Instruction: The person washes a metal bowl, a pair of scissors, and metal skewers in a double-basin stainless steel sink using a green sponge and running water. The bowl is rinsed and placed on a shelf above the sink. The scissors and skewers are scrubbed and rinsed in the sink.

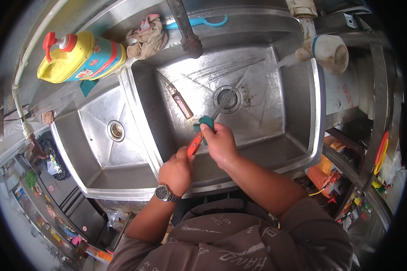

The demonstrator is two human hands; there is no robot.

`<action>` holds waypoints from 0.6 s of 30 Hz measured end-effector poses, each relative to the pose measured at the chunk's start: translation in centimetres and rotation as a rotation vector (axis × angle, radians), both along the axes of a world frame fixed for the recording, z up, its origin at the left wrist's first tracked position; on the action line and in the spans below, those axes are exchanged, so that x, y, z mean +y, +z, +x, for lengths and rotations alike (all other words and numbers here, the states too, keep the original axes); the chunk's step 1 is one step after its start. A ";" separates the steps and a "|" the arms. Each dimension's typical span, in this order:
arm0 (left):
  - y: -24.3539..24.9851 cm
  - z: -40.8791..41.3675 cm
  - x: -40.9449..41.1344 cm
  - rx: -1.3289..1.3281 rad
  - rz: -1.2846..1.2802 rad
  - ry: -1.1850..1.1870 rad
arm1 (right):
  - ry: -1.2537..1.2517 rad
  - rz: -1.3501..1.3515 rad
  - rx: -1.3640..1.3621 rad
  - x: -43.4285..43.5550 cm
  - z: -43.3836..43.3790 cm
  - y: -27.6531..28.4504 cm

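My left hand [176, 172], with a watch on its wrist, grips the end of an orange-red knife handle [194, 145]. The knife's blade [226, 102] points up and right over the drain of the large steel basin [271, 98]. In my right hand [222, 144] is a green scouring pad [207, 122], pressed against the knife where the handle meets the blade. The fingers of my right hand partly hide that spot. A second knife with a brown handle [182, 105] lies on the basin floor to the left of the drain, its blade towards the far left corner.
Water streams from a white-capped pipe fitting [331, 54] at right. A dark faucet pipe [186, 30] overhangs the far rim. Behind lie a beige cloth [147, 39] and a blue plastic-handled tool [200, 22]. A yellow pump jug [83, 57] stands beyond the smaller basin [103, 111].
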State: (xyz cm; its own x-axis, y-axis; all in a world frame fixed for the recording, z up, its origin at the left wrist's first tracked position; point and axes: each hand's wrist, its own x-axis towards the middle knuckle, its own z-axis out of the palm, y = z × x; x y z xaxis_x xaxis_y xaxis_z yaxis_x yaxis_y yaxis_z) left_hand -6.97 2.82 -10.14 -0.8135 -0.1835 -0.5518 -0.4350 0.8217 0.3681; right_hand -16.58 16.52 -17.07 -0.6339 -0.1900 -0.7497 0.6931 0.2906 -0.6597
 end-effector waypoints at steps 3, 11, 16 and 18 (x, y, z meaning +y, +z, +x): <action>-0.2 0.8 -0.3 -0.004 0.010 -0.005 | -0.125 -0.118 -0.024 0.0 0.5 -0.6; 1.3 2.1 -0.9 0.011 0.088 0.038 | -0.628 0.062 -0.017 8.3 -14.4 -4.8; 1.1 3.0 -2.3 -0.002 0.140 0.101 | -0.416 0.214 0.024 9.7 -13.5 -4.0; 1.0 2.7 -2.3 0.019 0.158 0.123 | -0.335 0.170 0.008 9.3 -11.9 -3.3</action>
State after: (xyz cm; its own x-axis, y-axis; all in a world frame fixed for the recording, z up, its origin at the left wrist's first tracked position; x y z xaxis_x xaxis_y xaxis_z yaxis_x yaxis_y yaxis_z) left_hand -4.24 0.49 -9.10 -0.8010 -0.1950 -0.5660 -0.5204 0.6942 0.4973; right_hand -28.44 25.85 -20.33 -0.6461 0.1555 -0.7473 0.7631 0.1547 -0.6275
